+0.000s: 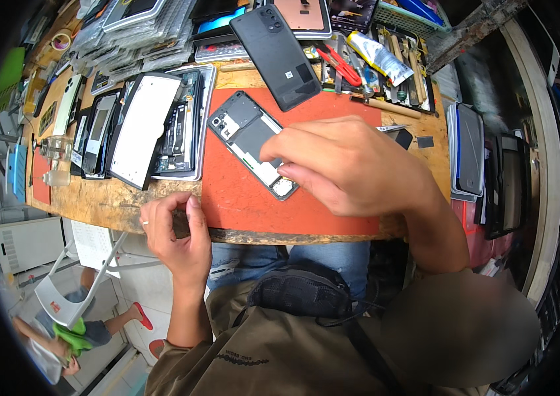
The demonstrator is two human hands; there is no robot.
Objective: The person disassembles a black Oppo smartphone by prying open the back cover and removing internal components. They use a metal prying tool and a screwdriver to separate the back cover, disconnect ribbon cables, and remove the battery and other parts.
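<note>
An opened smartphone [249,135], its back off and inner parts showing, lies at a slant on the orange-red work mat [333,221]. Over its lower end reaches my right hand [352,165], thumb and fingers bent together; what they hold, if anything, is hidden. A white strip and bare metal show beside those fingertips. My left hand [177,231], with a ring on one finger, hovers by the table's front edge, fingers curled and thumb tip near the index; nothing visible is between them. Beyond the phone rests a dark grey phone back cover [275,56], face down on the mat's far edge.
At the left, a white panel [144,125] leans on an opened tablet [181,132]. Stacked devices in clear sleeves [131,49] stand behind. A tool tray [402,66] holds red pliers [343,65] and a yellow-white tube [379,58]. A person [75,336] is at lower left.
</note>
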